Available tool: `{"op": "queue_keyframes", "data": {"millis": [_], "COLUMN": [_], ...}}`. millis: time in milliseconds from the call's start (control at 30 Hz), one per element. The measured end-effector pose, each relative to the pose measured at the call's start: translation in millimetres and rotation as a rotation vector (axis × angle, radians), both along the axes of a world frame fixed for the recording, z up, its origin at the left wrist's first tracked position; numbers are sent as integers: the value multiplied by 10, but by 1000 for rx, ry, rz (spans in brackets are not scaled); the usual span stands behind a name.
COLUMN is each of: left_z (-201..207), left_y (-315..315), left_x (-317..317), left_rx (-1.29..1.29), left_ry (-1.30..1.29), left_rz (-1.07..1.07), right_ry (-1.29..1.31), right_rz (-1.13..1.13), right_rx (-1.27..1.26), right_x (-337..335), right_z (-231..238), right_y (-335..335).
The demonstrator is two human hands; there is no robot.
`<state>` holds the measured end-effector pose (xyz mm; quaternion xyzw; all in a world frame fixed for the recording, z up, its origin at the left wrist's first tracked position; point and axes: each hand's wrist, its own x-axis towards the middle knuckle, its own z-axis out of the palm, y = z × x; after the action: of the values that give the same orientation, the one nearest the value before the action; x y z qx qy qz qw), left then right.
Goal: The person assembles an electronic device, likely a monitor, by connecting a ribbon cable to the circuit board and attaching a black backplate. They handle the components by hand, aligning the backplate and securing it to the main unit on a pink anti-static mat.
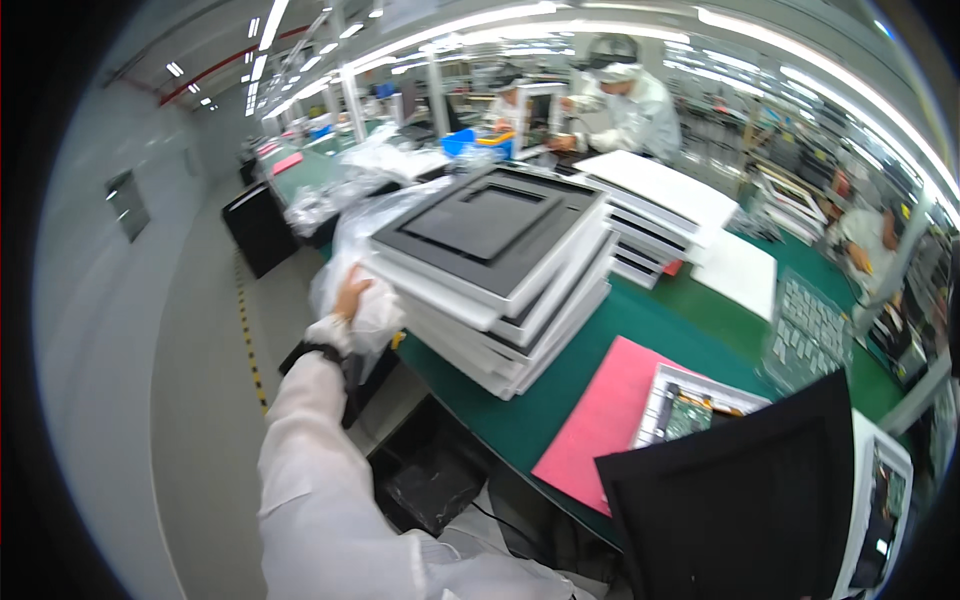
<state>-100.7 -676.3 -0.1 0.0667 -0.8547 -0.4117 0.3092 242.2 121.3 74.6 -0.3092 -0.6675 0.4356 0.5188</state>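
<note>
The left hand (352, 298) reaches out to the left edge of a stack of white panels (500, 300) on the green table (640, 320). Its fingers are closed on a clear plastic bag (345, 245) that bunches against the side of the stack. The top panel carries a dark grey recessed frame (490, 225). A second, lower stack of white panels (660, 205) stands just behind. Nearer the person, a pink mat (600, 415) lies on the table, with a circuit board tray (685, 405) resting on it. A black panel (740, 510) fills the lower right. The right hand is not visible.
</note>
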Motion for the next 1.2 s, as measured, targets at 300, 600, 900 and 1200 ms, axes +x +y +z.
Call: {"op": "queue_keyframes", "data": {"millis": [300, 600, 900, 1200], "left_z": [1051, 1531, 1022, 976], "left_y": [2608, 4268, 5335, 5230], "left_x": [1895, 1939, 1691, 1675], "left_rx": [-237, -249, 590, 796], "left_ry": [241, 66, -586, -653], "left_rz": [-37, -1086, -1573, -1610], "right_ry": [190, 332, 292, 296], "right_rz": [92, 401, 424, 487], "right_rx": [-194, -487, -375, -439], "right_x": [20, 44, 519, 453], "right_z": [-263, 48, -66, -60], "right_y": [505, 354, 365, 359]}}
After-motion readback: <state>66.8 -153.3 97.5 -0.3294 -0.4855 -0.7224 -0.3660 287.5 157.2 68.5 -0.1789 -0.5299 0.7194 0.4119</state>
